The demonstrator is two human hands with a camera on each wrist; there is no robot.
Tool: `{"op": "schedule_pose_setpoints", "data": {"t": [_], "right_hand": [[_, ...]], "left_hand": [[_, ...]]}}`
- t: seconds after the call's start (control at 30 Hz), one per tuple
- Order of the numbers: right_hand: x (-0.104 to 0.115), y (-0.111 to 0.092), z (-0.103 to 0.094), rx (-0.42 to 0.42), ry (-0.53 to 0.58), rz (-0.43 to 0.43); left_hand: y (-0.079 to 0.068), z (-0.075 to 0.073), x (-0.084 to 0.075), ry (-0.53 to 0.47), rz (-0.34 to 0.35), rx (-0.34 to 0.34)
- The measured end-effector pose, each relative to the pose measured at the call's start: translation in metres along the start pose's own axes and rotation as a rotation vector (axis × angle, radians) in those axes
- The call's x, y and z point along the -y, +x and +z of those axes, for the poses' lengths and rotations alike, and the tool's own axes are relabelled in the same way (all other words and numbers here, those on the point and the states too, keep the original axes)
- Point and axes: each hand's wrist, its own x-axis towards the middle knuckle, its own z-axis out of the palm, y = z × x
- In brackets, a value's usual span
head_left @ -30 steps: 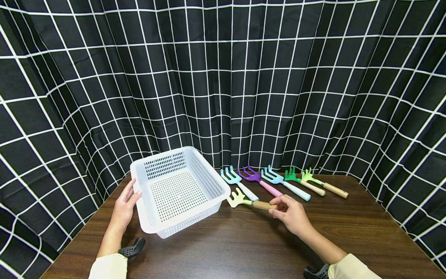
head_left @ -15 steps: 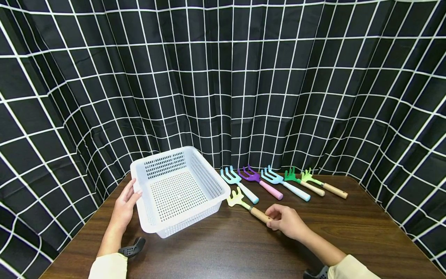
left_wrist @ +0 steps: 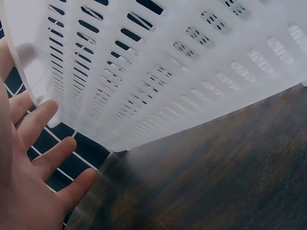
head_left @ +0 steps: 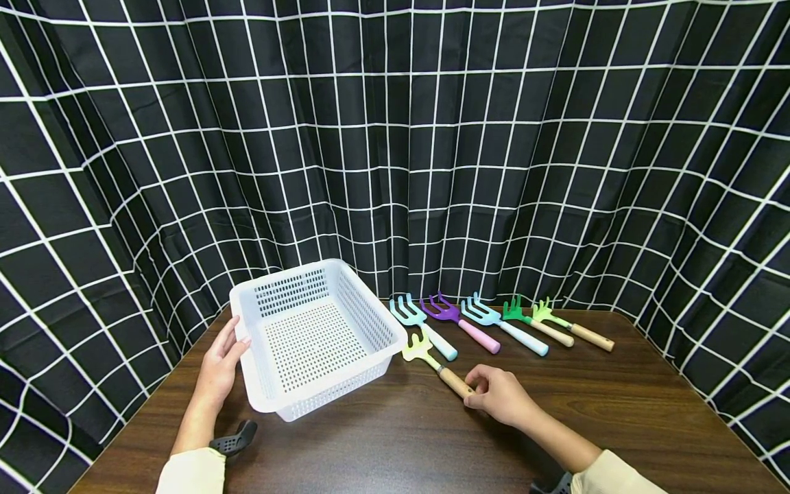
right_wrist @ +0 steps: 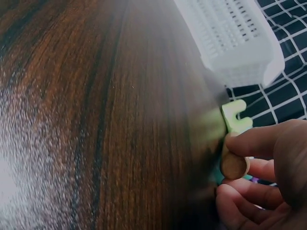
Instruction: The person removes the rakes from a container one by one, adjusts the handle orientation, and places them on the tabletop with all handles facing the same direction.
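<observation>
My right hand (head_left: 503, 396) pinches the end of the wooden handle of a pale yellow-green garden hand fork (head_left: 455, 381), between thumb and fingers. Its tines point away, close to the right side of a white perforated plastic basket (head_left: 321, 401). In the right wrist view the round handle end (right_wrist: 233, 166) shows between the thumb and fingers. My left hand (head_left: 217, 360) holds the basket's left rim; in the left wrist view several fingers (left_wrist: 60, 155) are spread beside the rim corner.
Behind the right hand a row of hand forks lies on the brown wooden table (head_left: 395, 446): light blue (head_left: 439, 342), purple and pink (head_left: 480, 336), another light blue (head_left: 523, 337), green (head_left: 551, 332) and light green (head_left: 591, 336). A black gridded curtain (head_left: 395, 171) surrounds the table.
My right hand has drawn the fork's handle end toward me and left, turning the fork more lengthwise; the pink handle is now uncovered. The left hand and basket stay nearly still.
</observation>
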Motion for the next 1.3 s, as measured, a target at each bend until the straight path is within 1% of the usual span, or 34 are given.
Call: {"op": "schedule_pose_setpoints", "data": {"t": [0.17,0.4,0.7,0.87,1.03,1.3], "right_hand": [[0.003,0.001,0.002,0.004,-0.008,0.013],[0.006,0.003,0.003,-0.011,-0.029,0.031],[0.007,0.006,0.003,-0.016,-0.045,0.043],[0.006,0.008,0.003,-0.011,-0.037,0.03],[0.005,0.009,0.004,-0.005,-0.036,0.01],[0.004,0.01,0.004,-0.01,-0.032,0.016]], "left_hand": [[0.0,0.0,0.0,0.002,-0.006,-0.002],[0.001,-0.001,0.001,0.014,-0.009,-0.004],[0.0,0.0,0.001,0.017,0.012,-0.005],[0.001,0.0,0.001,0.037,0.0,-0.008],[0.001,0.0,0.001,0.013,0.003,-0.005],[0.001,-0.001,0.001,0.016,-0.001,-0.002]]}}
